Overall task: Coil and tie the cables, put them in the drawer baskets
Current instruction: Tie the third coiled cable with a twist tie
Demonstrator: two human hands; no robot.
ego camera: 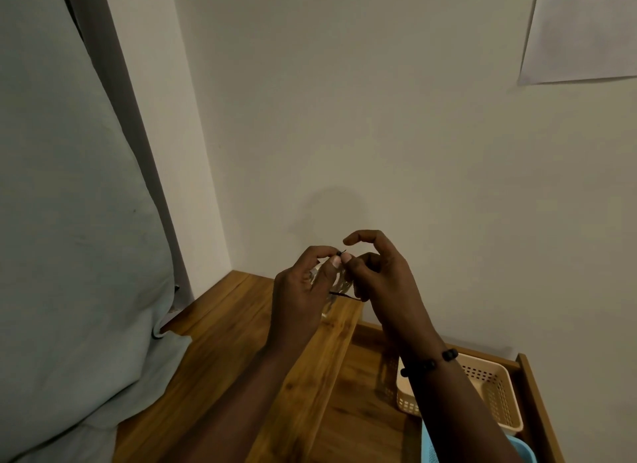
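Observation:
My left hand (303, 287) holds a small coil of pale cable (339, 280) up in front of the wall, above the wooden top. A thin dark tie (344, 294) crosses the coil, and one end pokes out at my left fingertips. My right hand (379, 273) pinches the tie beside my left thumb, with its index finger arched above. Most of the coil is hidden behind my fingers. Lower right, a beige perforated basket (496, 390) sits in the open wooden drawer (532, 393), with a blue basket (520, 450) in front of it.
A wooden cabinet top (241, 342) runs from the wall corner toward me. A pale grey-green fabric mass (76, 221) fills the left side. A sheet of paper (582, 31) hangs on the wall at the upper right.

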